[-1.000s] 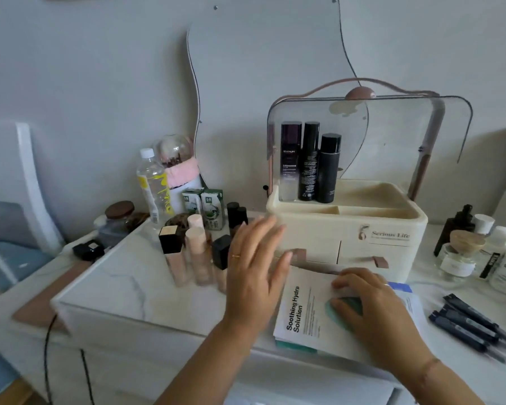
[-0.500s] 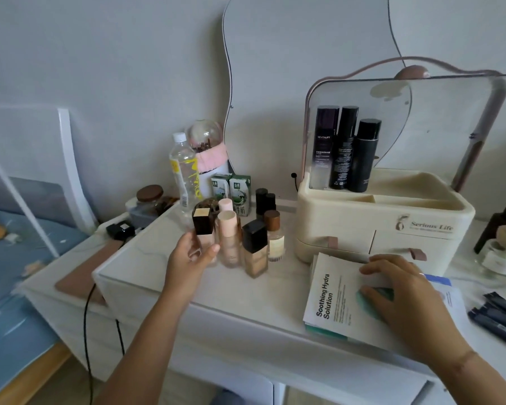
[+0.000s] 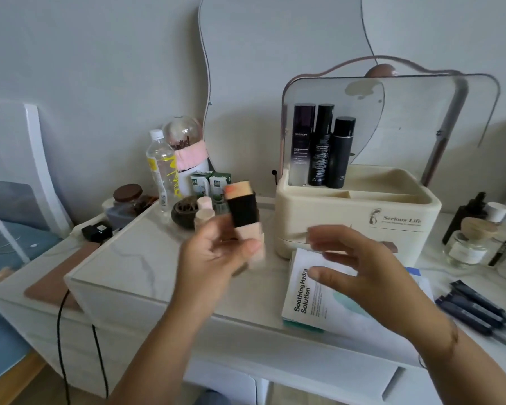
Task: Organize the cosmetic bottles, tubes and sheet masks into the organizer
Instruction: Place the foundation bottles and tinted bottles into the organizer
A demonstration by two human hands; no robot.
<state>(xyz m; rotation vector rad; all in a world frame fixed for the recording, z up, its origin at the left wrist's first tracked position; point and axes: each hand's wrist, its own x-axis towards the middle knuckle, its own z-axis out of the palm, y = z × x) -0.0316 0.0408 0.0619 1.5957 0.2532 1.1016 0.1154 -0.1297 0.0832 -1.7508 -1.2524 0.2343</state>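
Observation:
My left hand point(image 3: 214, 258) grips a square foundation bottle point(image 3: 243, 217) with a black cap, lifted off the table and tilted. My right hand point(image 3: 360, 273) hovers open above the stack of white sheet masks point(image 3: 307, 299), fingers spread toward the bottle. The cream organizer point(image 3: 392, 220) stands behind, its clear lid raised. Three tall dark bottles point(image 3: 322, 147) stand in its back left compartment. Two pale foundation bottles point(image 3: 204, 211) remain on the table behind my left hand.
A water bottle point(image 3: 161, 168), a pink-banded jar point(image 3: 187, 153), small green boxes point(image 3: 214, 182) and a dark bowl point(image 3: 183, 211) crowd the back. Dark tubes point(image 3: 476, 308) lie at the right edge, with glass bottles point(image 3: 473, 238) beyond them. A wavy mirror point(image 3: 275, 54) leans on the wall.
My left hand has picked up the black-capped foundation bottle from the cluster and raised it. My right hand has lifted off the sheet masks and opened toward it.

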